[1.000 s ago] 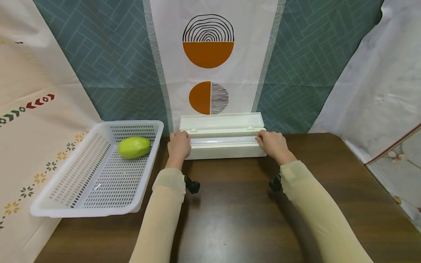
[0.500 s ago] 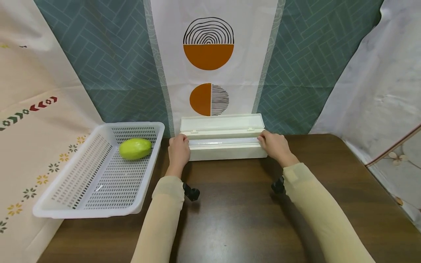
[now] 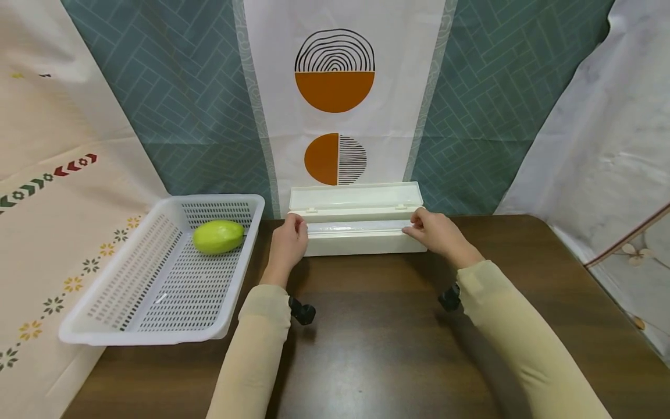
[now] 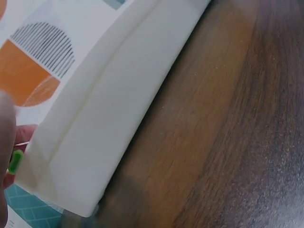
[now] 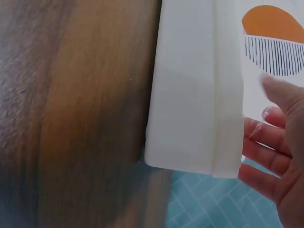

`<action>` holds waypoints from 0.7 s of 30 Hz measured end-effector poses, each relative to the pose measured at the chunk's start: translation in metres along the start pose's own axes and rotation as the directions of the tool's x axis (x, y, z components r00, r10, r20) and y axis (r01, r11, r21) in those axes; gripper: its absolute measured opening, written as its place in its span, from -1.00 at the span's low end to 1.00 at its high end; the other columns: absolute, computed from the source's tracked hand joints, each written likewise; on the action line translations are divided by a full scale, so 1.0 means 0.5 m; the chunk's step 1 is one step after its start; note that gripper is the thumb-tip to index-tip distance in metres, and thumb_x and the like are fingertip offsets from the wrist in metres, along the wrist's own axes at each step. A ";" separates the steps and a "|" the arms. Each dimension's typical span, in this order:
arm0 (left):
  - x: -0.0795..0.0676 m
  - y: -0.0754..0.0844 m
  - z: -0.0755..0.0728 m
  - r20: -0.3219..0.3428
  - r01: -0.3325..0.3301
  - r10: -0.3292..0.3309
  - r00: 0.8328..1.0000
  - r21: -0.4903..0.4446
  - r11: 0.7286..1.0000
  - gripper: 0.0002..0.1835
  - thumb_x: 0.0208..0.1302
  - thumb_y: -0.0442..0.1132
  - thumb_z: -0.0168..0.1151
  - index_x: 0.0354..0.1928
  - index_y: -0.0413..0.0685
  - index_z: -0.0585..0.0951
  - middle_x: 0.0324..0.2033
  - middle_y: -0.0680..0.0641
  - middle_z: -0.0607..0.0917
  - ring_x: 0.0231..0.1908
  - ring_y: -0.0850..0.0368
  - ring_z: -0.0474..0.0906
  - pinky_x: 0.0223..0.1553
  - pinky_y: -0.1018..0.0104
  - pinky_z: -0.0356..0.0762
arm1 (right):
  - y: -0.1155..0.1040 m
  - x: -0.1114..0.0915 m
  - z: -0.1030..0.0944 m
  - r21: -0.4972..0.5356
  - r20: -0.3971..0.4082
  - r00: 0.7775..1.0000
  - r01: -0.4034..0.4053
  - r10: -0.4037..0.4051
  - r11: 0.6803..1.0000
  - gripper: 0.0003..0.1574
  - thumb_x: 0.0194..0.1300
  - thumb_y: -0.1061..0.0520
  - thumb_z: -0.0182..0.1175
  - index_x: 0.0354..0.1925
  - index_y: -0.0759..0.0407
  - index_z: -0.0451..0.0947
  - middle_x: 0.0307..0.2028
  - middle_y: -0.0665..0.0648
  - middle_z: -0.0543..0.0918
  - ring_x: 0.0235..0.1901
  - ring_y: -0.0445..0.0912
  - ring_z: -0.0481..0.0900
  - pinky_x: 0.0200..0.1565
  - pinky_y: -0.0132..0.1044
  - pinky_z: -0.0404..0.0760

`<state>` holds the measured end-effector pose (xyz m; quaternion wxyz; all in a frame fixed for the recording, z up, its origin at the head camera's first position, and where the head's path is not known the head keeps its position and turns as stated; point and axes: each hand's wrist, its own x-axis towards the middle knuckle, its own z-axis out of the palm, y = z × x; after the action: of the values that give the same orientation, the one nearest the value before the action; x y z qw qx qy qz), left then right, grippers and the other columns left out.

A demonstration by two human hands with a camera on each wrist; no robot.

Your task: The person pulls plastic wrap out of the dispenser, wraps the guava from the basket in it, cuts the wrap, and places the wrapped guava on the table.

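A long white cling film dispenser (image 3: pixel 365 244) stands at the far side of the table with its lid (image 3: pixel 356 196) raised. Inside lies a roll of clear film (image 3: pixel 361 227). My left hand (image 3: pixel 288 241) is at the box's left end, its thumb lifted apart from the fingers. In the left wrist view a small green piece (image 4: pixel 15 161) shows among those fingers. At the right end, my right hand (image 3: pixel 437 235) touches the box edge with extended fingers (image 5: pixel 266 154). Its thumb stands away from them, and a wisp of clear film (image 5: pixel 257 129) shows by the fingertips.
A white perforated basket (image 3: pixel 157 340) stands to the left, with a yellow-green fruit (image 3: pixel 218 237) in it. Behind the dispenser hangs a patterned cloth (image 3: pixel 335 122). The brown wooden tabletop (image 3: pixel 361 349) reaches toward me between both forearms.
Both hands have loosened at the ends of the box, thumbs coming apart from the fingers. The right thumb has moved inward over the box. Dispenser and fruit have not moved on the table.
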<state>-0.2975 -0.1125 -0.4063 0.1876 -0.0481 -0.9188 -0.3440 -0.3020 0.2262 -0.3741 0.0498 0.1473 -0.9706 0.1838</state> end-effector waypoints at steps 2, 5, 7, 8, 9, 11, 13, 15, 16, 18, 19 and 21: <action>-0.002 0.002 -0.006 0.058 0.012 -0.012 0.998 -0.005 1.000 -0.72 0.32 -0.16 0.03 0.01 -0.10 0.45 -0.26 -0.15 0.67 -0.24 -0.10 0.58 -0.12 0.04 0.52 | 0.000 -0.002 0.000 0.011 0.029 1.000 0.010 -0.010 1.000 -0.52 0.27 -0.06 0.21 -0.03 0.27 0.45 -0.14 0.29 0.65 -0.22 0.10 0.61 -0.13 0.00 0.56; -0.003 0.004 -0.012 0.106 -0.005 0.003 0.994 0.020 1.000 -0.65 0.29 -0.18 0.07 0.08 -0.12 0.49 -0.19 -0.14 0.68 -0.16 -0.07 0.60 -0.05 0.05 0.52 | 0.004 -0.005 0.003 0.006 0.020 0.999 0.025 -0.025 1.000 -0.52 0.31 0.02 0.18 0.07 0.30 0.44 -0.08 0.31 0.65 -0.17 0.11 0.62 -0.08 0.01 0.57; -0.002 0.003 -0.013 0.095 -0.029 0.025 0.995 0.044 0.999 -0.70 0.31 -0.22 0.07 0.03 -0.16 0.56 -0.20 -0.16 0.69 -0.16 -0.07 0.60 -0.04 0.06 0.52 | 0.009 -0.009 0.006 0.019 -0.017 0.999 0.040 -0.040 0.999 -0.58 0.35 0.10 0.12 0.09 0.32 0.46 -0.08 0.32 0.65 -0.17 0.11 0.62 -0.08 0.02 0.57; -0.001 0.003 -0.012 0.082 -0.036 0.032 0.996 0.052 0.998 -0.73 0.33 -0.23 0.07 -0.02 -0.16 0.60 -0.21 -0.16 0.70 -0.16 -0.07 0.61 -0.04 0.07 0.52 | 0.012 -0.010 0.007 0.026 -0.041 0.998 0.048 -0.047 0.998 -0.61 0.37 0.13 0.09 0.07 0.32 0.48 -0.09 0.32 0.66 -0.19 0.11 0.62 -0.08 0.01 0.57; 0.000 0.003 -0.011 0.068 -0.039 0.035 0.997 0.050 0.998 -0.76 0.34 -0.25 0.07 -0.06 -0.16 0.62 -0.22 -0.17 0.70 -0.18 -0.07 0.61 -0.05 0.08 0.52 | 0.015 -0.012 0.008 0.037 -0.066 0.996 0.056 -0.053 0.998 -0.65 0.38 0.15 0.08 0.05 0.32 0.51 -0.10 0.31 0.66 -0.20 0.11 0.61 -0.09 0.01 0.57; 0.002 0.002 -0.010 0.044 -0.037 0.036 0.998 0.026 0.999 -0.79 0.34 -0.25 0.10 -0.13 -0.17 0.65 -0.26 -0.17 0.70 -0.21 -0.07 0.60 -0.07 0.08 0.52 | 0.019 -0.013 0.009 0.059 -0.113 0.992 0.070 -0.063 0.996 -0.69 0.38 0.18 0.07 -0.01 0.32 0.55 -0.12 0.31 0.67 -0.21 0.11 0.61 -0.11 0.01 0.56; 0.005 0.000 -0.009 0.030 -0.030 0.031 0.999 -0.009 0.999 -0.80 0.33 -0.26 0.11 -0.15 -0.17 0.66 -0.28 -0.16 0.70 -0.23 -0.07 0.60 -0.10 0.07 0.52 | 0.023 -0.014 0.010 0.079 -0.145 0.988 0.074 -0.062 0.994 -0.72 0.37 0.19 0.08 -0.05 0.31 0.58 -0.14 0.30 0.67 -0.24 0.10 0.60 -0.14 0.01 0.56; 0.008 -0.002 -0.008 0.024 -0.030 0.031 0.999 -0.041 0.999 -0.80 0.33 -0.26 0.12 -0.16 -0.19 0.67 -0.28 -0.17 0.71 -0.23 -0.08 0.61 -0.10 0.06 0.53 | 0.027 -0.013 0.011 0.091 -0.165 0.985 0.072 -0.056 0.993 -0.74 0.36 0.19 0.09 -0.08 0.30 0.59 -0.16 0.30 0.68 -0.26 0.09 0.60 -0.15 0.00 0.56; 0.009 -0.003 -0.009 0.023 -0.031 0.033 0.999 -0.050 0.998 -0.80 0.33 -0.27 0.13 -0.15 -0.19 0.67 -0.27 -0.17 0.72 -0.22 -0.08 0.61 -0.09 0.06 0.53 | 0.028 -0.013 0.011 0.097 -0.171 0.984 0.069 -0.052 0.993 -0.75 0.36 0.19 0.10 -0.09 0.30 0.60 -0.17 0.29 0.68 -0.27 0.08 0.59 -0.16 0.00 0.56; 0.011 -0.005 -0.010 0.028 -0.023 0.025 0.999 -0.058 0.998 -0.80 0.33 -0.25 0.13 -0.14 -0.18 0.67 -0.24 -0.17 0.73 -0.19 -0.09 0.62 -0.07 0.06 0.53 | 0.029 -0.013 0.009 0.102 -0.178 0.983 0.065 -0.046 0.993 -0.76 0.35 0.19 0.11 -0.10 0.29 0.60 -0.19 0.29 0.69 -0.29 0.08 0.58 -0.18 -0.01 0.56; 0.012 -0.005 -0.011 0.033 -0.018 0.020 0.999 -0.057 0.998 -0.79 0.33 -0.25 0.14 -0.13 -0.18 0.67 -0.22 -0.18 0.73 -0.17 -0.09 0.63 -0.05 0.06 0.53 | 0.029 -0.013 0.008 0.104 -0.181 0.982 0.065 -0.045 0.993 -0.76 0.35 0.18 0.11 -0.11 0.29 0.61 -0.19 0.29 0.69 -0.30 0.07 0.58 -0.18 -0.01 0.56; 0.013 -0.005 -0.013 0.046 0.000 0.002 0.999 -0.052 0.999 -0.78 0.34 -0.23 0.14 -0.10 -0.15 0.67 -0.18 -0.17 0.72 -0.13 -0.08 0.63 -0.03 0.06 0.53 | 0.029 -0.013 0.006 0.103 -0.184 0.982 0.065 -0.045 0.993 -0.76 0.35 0.17 0.11 -0.12 0.29 0.61 -0.20 0.29 0.69 -0.30 0.08 0.58 -0.18 -0.01 0.56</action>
<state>-0.3019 -0.1191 -0.4009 0.1655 -0.0612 -0.9135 -0.3667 -0.3002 0.2397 -0.3826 0.1351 0.1593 -0.9461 0.2476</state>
